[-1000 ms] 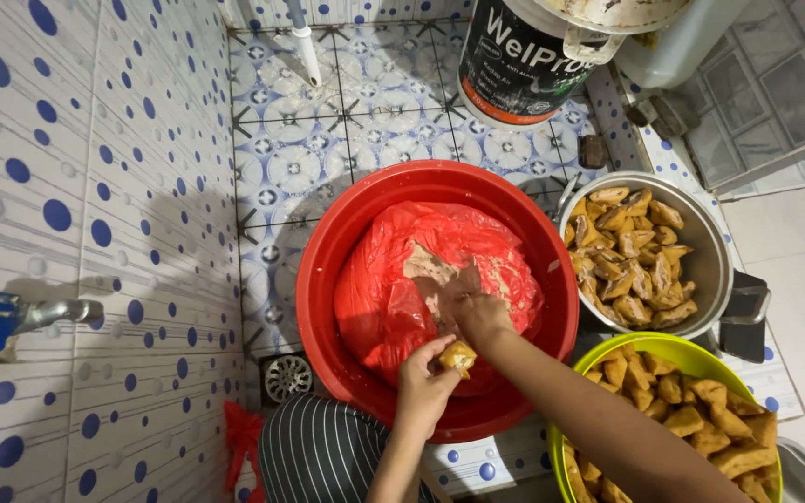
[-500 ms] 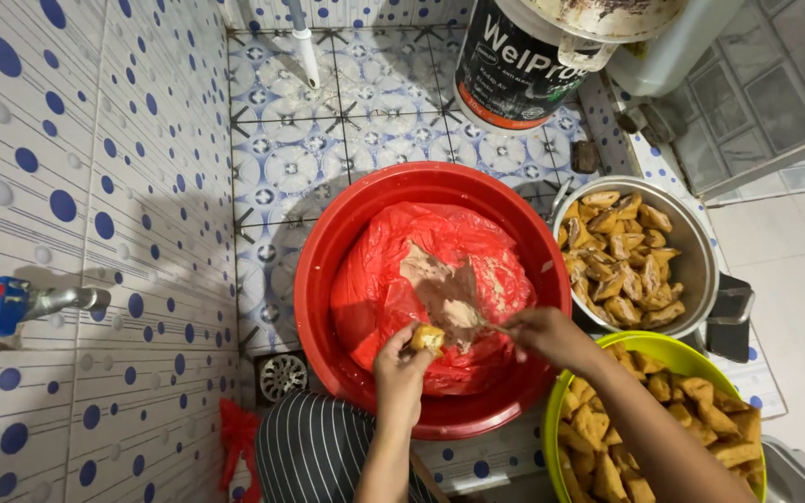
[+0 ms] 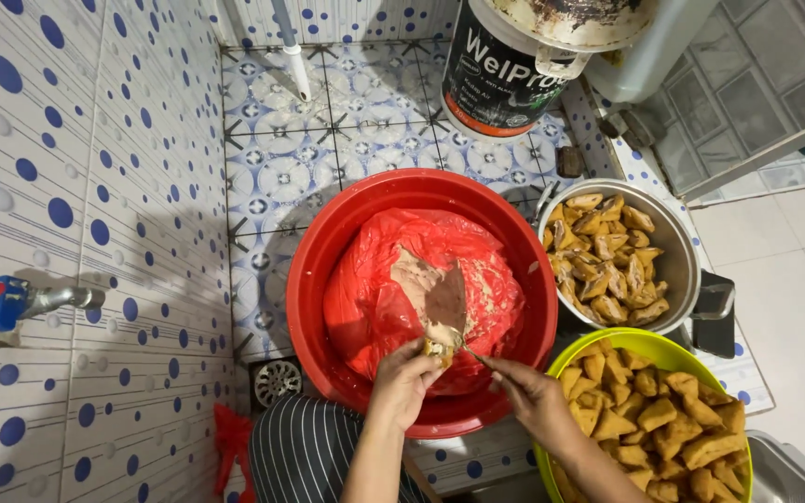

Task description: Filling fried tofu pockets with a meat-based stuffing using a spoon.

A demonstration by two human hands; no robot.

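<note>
one head camera looks steeply down, close over a red basin [image 3: 421, 200]. tiled wall [image 3: 67, 186] left, floor far.

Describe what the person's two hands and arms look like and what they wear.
Both the left hand and the right hand are bare: no gloves, and no rings or watch that I can make out. The forearms are uncovered as far as the frame shows, with no sleeve in view. Below them lies dark cloth with thin white stripes.

Hands over red basin [image 3: 328, 279], perhaps stuffing tofu [image 3: 437, 351]
</note>
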